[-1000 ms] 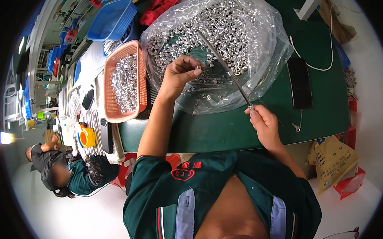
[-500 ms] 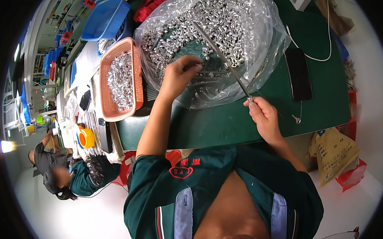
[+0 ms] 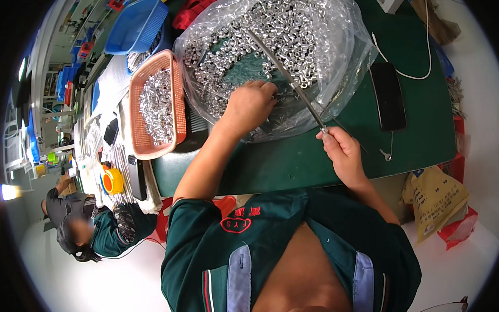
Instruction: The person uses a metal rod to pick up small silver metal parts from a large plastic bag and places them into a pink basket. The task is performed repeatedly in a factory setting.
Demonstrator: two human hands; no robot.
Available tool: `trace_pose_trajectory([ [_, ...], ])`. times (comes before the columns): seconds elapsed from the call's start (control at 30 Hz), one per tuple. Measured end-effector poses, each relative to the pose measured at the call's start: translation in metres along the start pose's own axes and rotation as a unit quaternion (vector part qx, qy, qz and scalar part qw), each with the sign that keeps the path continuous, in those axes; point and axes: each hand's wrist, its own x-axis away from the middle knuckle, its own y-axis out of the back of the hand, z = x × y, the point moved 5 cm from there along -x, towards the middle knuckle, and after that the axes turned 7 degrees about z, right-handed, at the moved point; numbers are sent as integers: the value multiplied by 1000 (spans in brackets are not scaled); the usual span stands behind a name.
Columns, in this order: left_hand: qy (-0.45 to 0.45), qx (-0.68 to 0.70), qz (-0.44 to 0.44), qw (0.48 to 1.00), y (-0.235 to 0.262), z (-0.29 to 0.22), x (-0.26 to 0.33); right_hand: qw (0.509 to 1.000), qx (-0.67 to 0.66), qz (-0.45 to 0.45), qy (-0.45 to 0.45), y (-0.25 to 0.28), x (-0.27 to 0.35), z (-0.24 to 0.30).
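A large clear plastic bag lies spread on the green table, with many small silver metal sleeves heaped on it. My right hand is closed around the lower end of a long, thin metal rod. The rod slants up and left over the bag, with a shiny collar partway along it. My left hand is over the near part of the bag, left of the rod. Its fingers are curled together, and what they may pinch is hidden.
Left of the bag stands an orange basket holding more small metal pieces, with a blue basket behind it. A black phone and a white cable lie at the right. Another person sits at the far left.
My left hand has moved right and slightly nearer to me, its fingers now lower over the bag's near part. My right hand and the rod have barely moved.
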Motion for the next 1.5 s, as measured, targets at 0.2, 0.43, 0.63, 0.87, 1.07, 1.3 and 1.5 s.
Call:
trace_pose_trajectory([
  [0.2,8,18,-26,999,16,1,8,1000,9,-1,-4,1,2,2],
  [0.43,85,25,-81,993,40,42,-8,1000,8,-1,4,0,0,1],
  [0.63,66,15,-54,996,23,65,-16,1000,3,-1,-2,1,1,0],
  [0.87,104,123,-124,979,45,64,-7,1000,7,-3,9,1,1,1],
  [1.07,98,128,-137,977,29,71,-9,1000,5,3,10,0,0,3],
  [1.3,60,54,-89,993,19,61,-17,1000,20,2,13,0,0,3],
  [1.5,56,11,-72,996,14,56,-21,1000,18,2,15,0,0,2],
])
